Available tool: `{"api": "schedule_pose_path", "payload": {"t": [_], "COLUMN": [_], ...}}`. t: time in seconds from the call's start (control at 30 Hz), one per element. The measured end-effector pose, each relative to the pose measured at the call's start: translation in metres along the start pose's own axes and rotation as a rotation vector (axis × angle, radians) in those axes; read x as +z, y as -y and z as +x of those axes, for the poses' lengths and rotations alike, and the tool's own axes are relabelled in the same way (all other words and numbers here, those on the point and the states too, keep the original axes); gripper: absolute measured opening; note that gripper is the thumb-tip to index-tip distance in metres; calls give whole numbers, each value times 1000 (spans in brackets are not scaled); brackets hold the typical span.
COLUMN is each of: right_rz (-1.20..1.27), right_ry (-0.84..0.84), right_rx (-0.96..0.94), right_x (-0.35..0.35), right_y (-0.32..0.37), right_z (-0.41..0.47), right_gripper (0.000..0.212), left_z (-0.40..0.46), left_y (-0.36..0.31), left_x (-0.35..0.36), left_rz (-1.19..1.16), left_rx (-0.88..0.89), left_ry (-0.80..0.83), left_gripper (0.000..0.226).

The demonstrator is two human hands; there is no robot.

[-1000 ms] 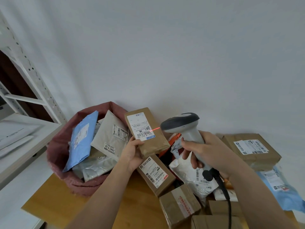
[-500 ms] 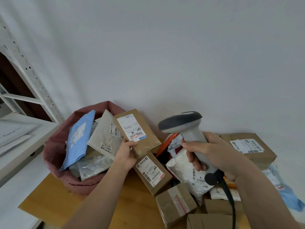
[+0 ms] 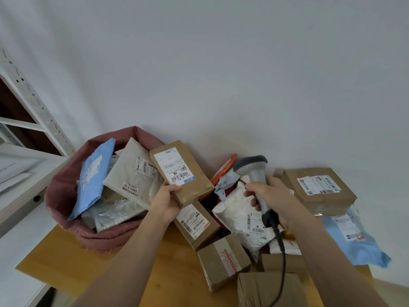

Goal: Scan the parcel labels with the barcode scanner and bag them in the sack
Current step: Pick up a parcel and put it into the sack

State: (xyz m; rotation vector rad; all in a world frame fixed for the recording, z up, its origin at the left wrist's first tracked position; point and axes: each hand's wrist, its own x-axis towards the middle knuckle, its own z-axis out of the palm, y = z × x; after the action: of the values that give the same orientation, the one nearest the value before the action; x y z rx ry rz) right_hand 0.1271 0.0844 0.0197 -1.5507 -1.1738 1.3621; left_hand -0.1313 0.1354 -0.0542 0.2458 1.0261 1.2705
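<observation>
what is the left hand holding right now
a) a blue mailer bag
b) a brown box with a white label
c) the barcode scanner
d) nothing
b: the left hand grips the lower end of a brown box, label facing up, beside the pink sack; the barcode scanner is in the right hand.

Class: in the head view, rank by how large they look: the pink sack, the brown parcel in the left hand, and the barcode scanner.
1. Pink sack, clearly the largest.
2. Brown parcel held by the left hand.
3. Barcode scanner in the right hand, partly hidden by that hand; it looks close to the parcel, so this order is unsure.
</observation>
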Motion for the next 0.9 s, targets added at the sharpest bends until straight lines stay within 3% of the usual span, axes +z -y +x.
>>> {"api": "schedule_pose_path", "payload": {"t": [0.17, 0.33, 0.67, 0.9], "right_rz": [-166, -373, -395, -398], "right_ry": [-13, -12, -101, -36], "right_rx": [213, 210, 146, 251], "right_x": [-3, -6, 13, 20], "right_y": [-75, -132, -200, -202], "right_z": [32, 53, 63, 60], "right_gripper": [58, 97, 96, 92], "left_z": [-6, -15, -52, -65], "left_y": [20, 39, 69, 56], "left_x": [2, 0, -16, -30], "left_rz": [44, 37, 18, 16], "left_rx": [-14, -26, -10, -15], "left_ry": [39, 47, -29, -76], "left_gripper": [53, 58, 59, 59]}}
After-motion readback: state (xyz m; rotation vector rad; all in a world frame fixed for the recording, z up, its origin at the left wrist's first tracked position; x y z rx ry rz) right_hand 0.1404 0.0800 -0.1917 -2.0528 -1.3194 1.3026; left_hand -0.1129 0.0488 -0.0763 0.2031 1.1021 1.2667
